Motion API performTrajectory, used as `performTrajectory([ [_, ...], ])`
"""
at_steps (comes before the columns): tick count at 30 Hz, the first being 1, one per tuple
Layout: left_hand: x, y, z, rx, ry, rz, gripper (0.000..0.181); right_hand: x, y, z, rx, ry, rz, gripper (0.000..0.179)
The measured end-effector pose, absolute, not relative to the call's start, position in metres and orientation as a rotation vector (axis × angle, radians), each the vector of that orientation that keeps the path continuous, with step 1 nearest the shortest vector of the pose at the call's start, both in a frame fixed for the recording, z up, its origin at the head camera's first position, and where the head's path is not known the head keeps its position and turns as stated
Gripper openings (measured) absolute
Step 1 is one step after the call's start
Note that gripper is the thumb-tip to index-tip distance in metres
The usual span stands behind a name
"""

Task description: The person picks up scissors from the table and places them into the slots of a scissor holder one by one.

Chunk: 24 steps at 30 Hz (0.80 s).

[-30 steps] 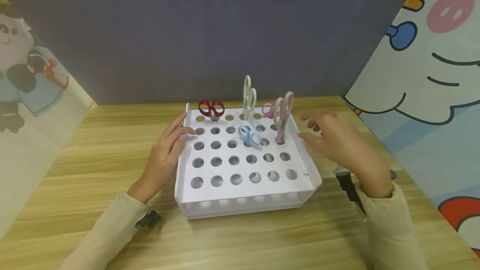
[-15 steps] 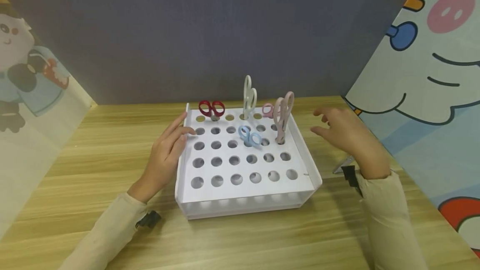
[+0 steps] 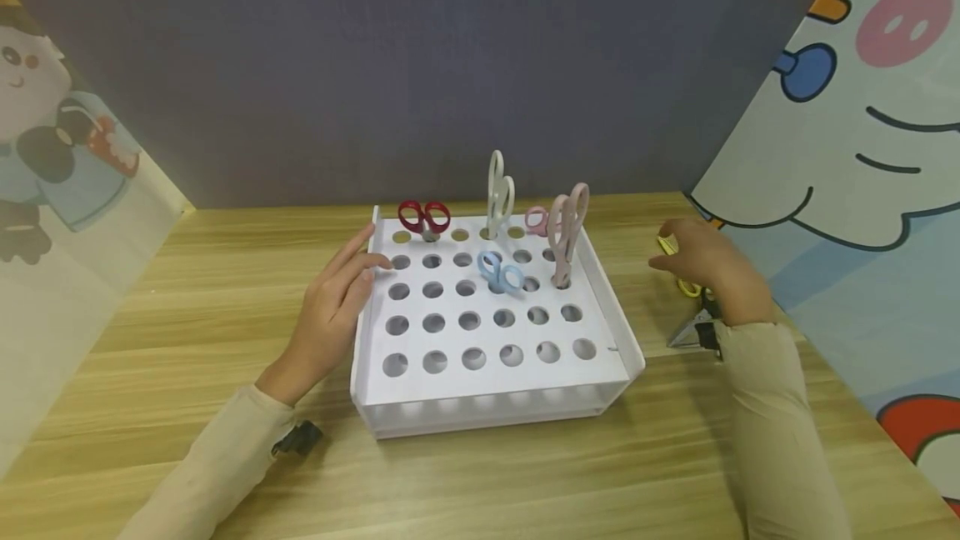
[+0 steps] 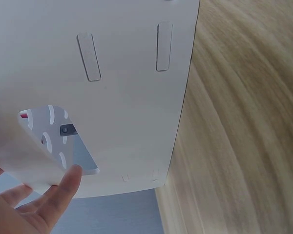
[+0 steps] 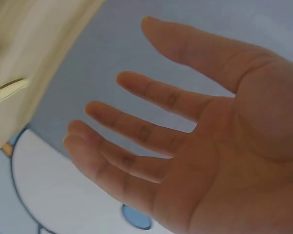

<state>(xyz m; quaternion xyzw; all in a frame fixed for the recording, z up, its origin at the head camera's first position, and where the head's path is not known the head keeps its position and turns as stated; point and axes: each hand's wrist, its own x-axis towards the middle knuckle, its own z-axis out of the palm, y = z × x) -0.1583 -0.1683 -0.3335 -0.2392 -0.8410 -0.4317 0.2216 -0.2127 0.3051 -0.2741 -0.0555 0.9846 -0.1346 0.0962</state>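
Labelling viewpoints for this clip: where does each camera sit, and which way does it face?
Head: on the person's head, looking forward and down at the white rack on the table; both hands and sleeves show.
Left wrist: on the left wrist, looking along the rack's side wall; left hand fingertips show.
Right wrist: on the right wrist, facing the open palm of the right hand and the cartoon wall panel.
Shared: head and left wrist both show the rack.

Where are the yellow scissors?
In the head view, the yellow scissors lie on the table right of the white rack, under the right hand.
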Motion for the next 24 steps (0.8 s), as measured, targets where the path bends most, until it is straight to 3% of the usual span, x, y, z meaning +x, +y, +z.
performTrajectory([
  [10, -0.159, -0.169, -0.333, -0.655, -2.325, -1.196, 0.024, -0.221, 0.331, -0.29, -0.043, 2.827, -0.386, 0.065],
  [24, -0.159, -0.168, -0.332, -0.667, -2.309, -1.201, 0.024, -0.236, 0.354, -0.318, -0.061, 2.741, -0.315, 0.059],
])
